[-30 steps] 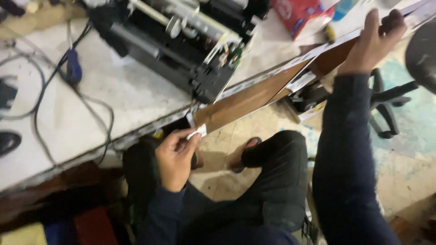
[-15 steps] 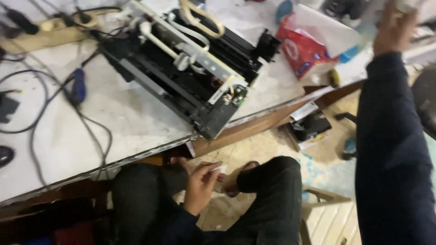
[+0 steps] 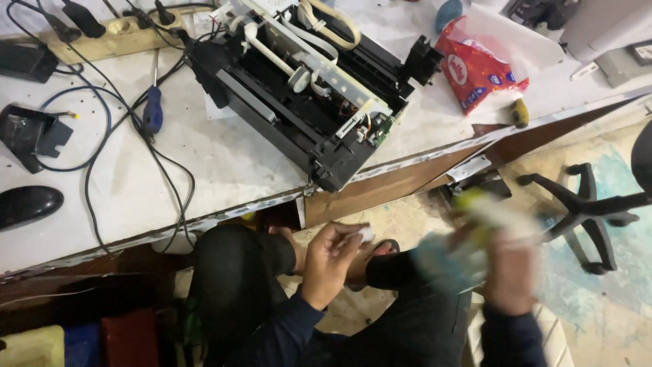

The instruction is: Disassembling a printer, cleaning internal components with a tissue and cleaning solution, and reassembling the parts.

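My left hand (image 3: 331,257) is held over my lap below the table edge and pinches a small white wad (image 3: 365,234) between its fingertips. My right hand (image 3: 508,272) is blurred with motion at the lower right and grips a pale bottle with a yellow-green top (image 3: 485,211). An opened black printer mechanism (image 3: 309,88) with white rollers and a small circuit board lies on the white table (image 3: 224,170) above both hands.
A blue-handled screwdriver (image 3: 152,112), black cables (image 3: 129,129), a power adapter (image 3: 30,132), a black mouse (image 3: 28,204) and a power strip (image 3: 115,34) lie on the left. A red snack bag (image 3: 475,71) sits at the right. A chair base (image 3: 591,204) stands on the floor.
My right hand came down from the far side of the table to my lap with a bottle in it. My left hand sank lower with the white wad.
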